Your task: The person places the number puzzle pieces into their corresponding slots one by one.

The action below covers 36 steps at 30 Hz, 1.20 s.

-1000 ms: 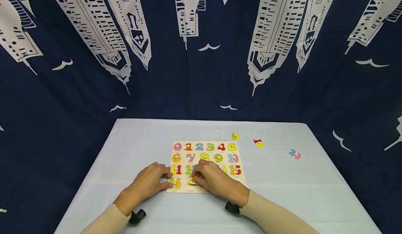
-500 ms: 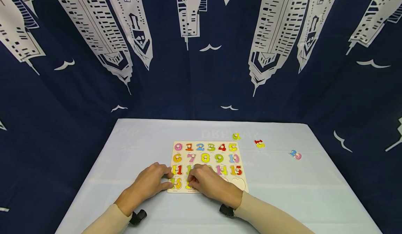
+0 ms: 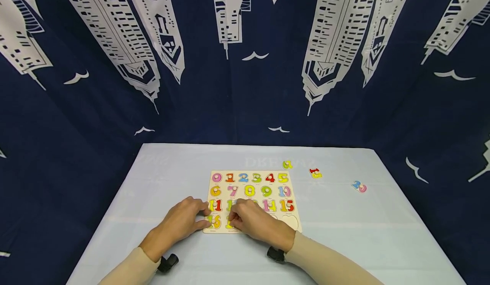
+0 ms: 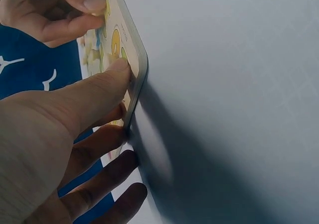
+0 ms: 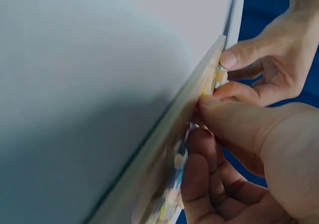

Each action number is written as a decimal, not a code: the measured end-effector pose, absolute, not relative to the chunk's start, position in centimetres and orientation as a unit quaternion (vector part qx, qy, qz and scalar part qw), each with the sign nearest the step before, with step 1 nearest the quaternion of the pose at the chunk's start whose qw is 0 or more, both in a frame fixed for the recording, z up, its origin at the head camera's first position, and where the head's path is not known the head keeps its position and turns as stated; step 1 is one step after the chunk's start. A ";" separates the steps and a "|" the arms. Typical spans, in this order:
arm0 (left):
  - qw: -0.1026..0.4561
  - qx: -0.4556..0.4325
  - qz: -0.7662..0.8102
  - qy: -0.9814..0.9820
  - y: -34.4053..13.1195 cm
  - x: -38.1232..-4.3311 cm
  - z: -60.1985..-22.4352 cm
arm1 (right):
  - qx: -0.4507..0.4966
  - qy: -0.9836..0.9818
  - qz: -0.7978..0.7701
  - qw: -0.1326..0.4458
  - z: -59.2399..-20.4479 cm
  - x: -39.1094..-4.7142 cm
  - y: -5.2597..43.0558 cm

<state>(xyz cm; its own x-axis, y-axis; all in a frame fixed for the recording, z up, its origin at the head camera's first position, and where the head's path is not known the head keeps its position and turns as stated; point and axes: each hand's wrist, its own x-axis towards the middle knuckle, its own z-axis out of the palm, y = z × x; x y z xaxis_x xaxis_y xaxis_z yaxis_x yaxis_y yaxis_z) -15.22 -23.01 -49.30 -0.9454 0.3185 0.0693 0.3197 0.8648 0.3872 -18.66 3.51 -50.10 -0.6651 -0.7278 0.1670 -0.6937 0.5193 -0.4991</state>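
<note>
A wooden number puzzle board (image 3: 275, 198) lies on the white table, most of its coloured number pieces seated. My left hand (image 3: 181, 218) rests at the board's left edge. Its thumb (image 4: 107, 84) presses the face near the corner, and the other fingers spread loosely by the rim. My right hand (image 3: 254, 221) pinches a yellow number piece (image 3: 229, 224) between thumb and finger at the bottom row, just right of the piece 16 (image 3: 214, 222). The fingers hide most of that piece, so whether it lies flat in its recess cannot be told.
Beyond the board's upper right lie a yellow-green piece (image 3: 287, 164), a red-and-yellow piece (image 3: 315, 173) and a blue-and-pink piece (image 3: 359, 186). An unfilled recess (image 3: 292, 221) shows at the board's lower right. A dark blue cloth (image 3: 229, 102) hangs behind the table.
My right hand has moved slightly left and down with the yellow piece, then stayed put, uncovering the 14 piece. The left hand has kept its place.
</note>
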 end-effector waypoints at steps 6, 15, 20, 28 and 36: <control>-0.001 -0.158 -0.206 -0.966 -22.9 -15.3 -49.3 | -0.408 0.867 -0.279 0.058 -49.8 -19.0 4.5; -0.004 -0.145 -0.218 -0.965 -22.6 -15.2 -49.5 | -0.354 0.878 -0.320 0.027 -49.1 -20.8 7.8; -0.004 -0.145 -0.215 -0.966 -22.8 -15.2 -49.5 | -0.297 0.898 -0.324 -0.005 -48.7 -23.3 11.3; -0.006 -0.145 -0.215 -0.966 -22.9 -15.4 -49.4 | -0.187 0.931 -0.306 -0.064 -49.4 -27.5 18.4; -0.011 -0.131 -0.210 -0.969 -22.8 -15.3 -49.6 | -0.084 0.945 -0.307 -0.075 -50.2 -30.4 24.1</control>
<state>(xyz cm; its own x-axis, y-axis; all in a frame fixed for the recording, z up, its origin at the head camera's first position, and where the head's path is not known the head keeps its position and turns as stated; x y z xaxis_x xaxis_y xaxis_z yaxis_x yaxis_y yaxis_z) -15.34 -22.76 -49.64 -0.9654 0.2585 0.0333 0.2491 0.8777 0.4095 -30.39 24.14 -50.21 -0.9747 -0.1135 0.1927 -0.2051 0.7969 -0.5682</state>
